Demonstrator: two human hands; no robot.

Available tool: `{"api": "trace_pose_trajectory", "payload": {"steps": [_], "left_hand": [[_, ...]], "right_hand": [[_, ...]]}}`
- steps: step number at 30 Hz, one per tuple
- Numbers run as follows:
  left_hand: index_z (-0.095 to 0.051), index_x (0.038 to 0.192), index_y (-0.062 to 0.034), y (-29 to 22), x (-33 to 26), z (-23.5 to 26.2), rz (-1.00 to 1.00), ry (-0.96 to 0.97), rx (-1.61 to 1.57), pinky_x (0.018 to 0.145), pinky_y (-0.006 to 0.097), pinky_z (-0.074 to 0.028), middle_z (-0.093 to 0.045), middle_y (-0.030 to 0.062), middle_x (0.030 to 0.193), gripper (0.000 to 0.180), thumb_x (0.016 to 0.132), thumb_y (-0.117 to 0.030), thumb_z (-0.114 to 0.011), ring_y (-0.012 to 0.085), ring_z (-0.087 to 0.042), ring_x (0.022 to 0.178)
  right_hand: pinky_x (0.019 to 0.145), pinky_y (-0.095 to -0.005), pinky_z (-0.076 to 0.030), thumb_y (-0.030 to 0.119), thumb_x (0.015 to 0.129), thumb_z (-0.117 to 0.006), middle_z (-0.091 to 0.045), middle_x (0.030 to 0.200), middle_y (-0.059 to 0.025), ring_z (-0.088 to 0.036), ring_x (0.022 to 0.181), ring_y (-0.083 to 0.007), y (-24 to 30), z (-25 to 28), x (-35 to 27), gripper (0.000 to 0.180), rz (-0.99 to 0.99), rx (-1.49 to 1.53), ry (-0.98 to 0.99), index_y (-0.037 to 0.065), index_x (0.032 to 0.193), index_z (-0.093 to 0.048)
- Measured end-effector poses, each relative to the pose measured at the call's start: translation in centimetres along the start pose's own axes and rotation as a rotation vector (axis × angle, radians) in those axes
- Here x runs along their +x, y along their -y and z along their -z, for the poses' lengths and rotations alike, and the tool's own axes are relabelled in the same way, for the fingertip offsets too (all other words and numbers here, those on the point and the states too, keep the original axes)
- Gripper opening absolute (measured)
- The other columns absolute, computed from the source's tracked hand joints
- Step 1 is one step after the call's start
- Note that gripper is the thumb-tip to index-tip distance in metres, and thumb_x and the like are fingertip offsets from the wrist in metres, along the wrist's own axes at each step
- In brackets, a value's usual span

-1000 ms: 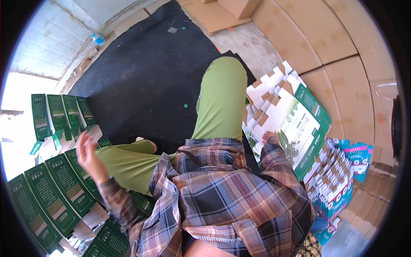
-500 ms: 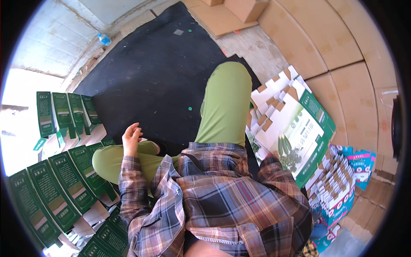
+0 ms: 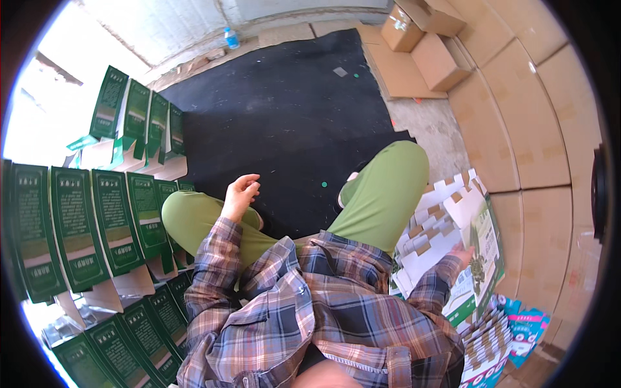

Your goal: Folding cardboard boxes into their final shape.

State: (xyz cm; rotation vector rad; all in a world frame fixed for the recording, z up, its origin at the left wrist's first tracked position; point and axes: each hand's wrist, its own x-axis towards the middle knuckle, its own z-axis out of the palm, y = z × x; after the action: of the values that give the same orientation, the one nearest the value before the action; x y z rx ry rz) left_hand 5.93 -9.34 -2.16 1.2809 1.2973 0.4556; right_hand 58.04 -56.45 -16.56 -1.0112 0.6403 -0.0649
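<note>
My left hand (image 3: 240, 196) is raised above my left thigh, fingers loosely curled and a little apart, nothing in it. My right hand (image 3: 460, 254) is at the left edge of a flat printed carton (image 3: 482, 265), white and green with a plant picture. Its fingers are closed at that edge; part of the grip is hidden. The carton lies at the outer side of a stack of flat, notched white-and-brown cartons (image 3: 424, 226) beside my right knee.
Green folded-up cartons (image 3: 113, 213) stand in rows on my left. Black sheeting (image 3: 278, 110) covers the floor ahead. Large brown boxes (image 3: 537, 149) are stacked on the right, with an open brown box (image 3: 440, 61) ahead of them. Teal-and-pink flat cartons (image 3: 488, 352) lie behind the stack. A blue-capped bottle (image 3: 231, 37) stands by the wall.
The view has turned, so the surroundings shift rightward. My right hand, hidden before behind the flat carton, now shows at its edge. My left hand stays empty above the thigh.
</note>
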Motion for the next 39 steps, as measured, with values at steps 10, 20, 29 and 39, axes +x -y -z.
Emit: {"api": "trace_pose_trajectory", "payload": {"steps": [10,20,29,39], "left_hand": [[-0.062,0.112,-0.0080,0.0,-0.6,1.9,-0.027,-0.083,-0.145,0.061,0.021,-0.046,-0.062,-0.0004,0.089,0.025,0.088,-0.014,-0.060,0.0070,-0.058,0.074],[-0.045,0.134,-0.0114,-2.7,-0.3,6.2,-0.304,-0.315,-0.404,0.071,0.024,-0.048,-0.053,0.0039,0.119,0.050,0.086,-0.012,-0.061,0.0111,-0.054,0.099],[-0.058,0.103,-0.0081,-3.8,-1.0,11.5,-0.743,-0.289,-0.566,0.104,0.039,-0.033,-0.056,0.0062,0.116,0.025,0.081,-0.012,-0.069,0.0214,-0.043,0.124],[-0.061,0.103,-0.0057,-2.2,-0.5,9.8,-0.490,-0.267,-0.780,0.084,0.033,-0.048,-0.064,0.0028,0.097,0.019,0.084,-0.005,-0.065,0.0149,-0.060,0.089]], "right_hand": [[0.066,-0.0295,-0.048,0.029,0.090,-0.057,-0.064,0.099,-0.0066,-0.060,0.080,-0.0154,5.6,-19.9,-23.7,0.033,-0.157,-0.160,0.755,0.003,0.111,-0.057],[0.094,-0.0389,-0.046,0.028,0.094,-0.038,-0.057,0.121,-0.0187,-0.059,0.106,-0.0293,1.5,-31.5,-32.9,0.046,-0.742,-0.418,1.369,-0.004,0.126,-0.047],[0.090,-0.0361,-0.048,0.024,0.089,-0.048,-0.062,0.111,-0.0169,-0.062,0.098,-0.0262,-4.4,-34.4,-32.1,0.039,-1.011,-0.662,1.330,-0.002,0.117,-0.055],[0.063,-0.0349,-0.049,0.037,0.091,-0.051,-0.061,0.080,-0.0014,-0.057,0.069,-0.0133,-9.2,-37.8,-28.8,0.033,-0.678,-0.865,1.290,0.007,0.102,-0.059]]}}
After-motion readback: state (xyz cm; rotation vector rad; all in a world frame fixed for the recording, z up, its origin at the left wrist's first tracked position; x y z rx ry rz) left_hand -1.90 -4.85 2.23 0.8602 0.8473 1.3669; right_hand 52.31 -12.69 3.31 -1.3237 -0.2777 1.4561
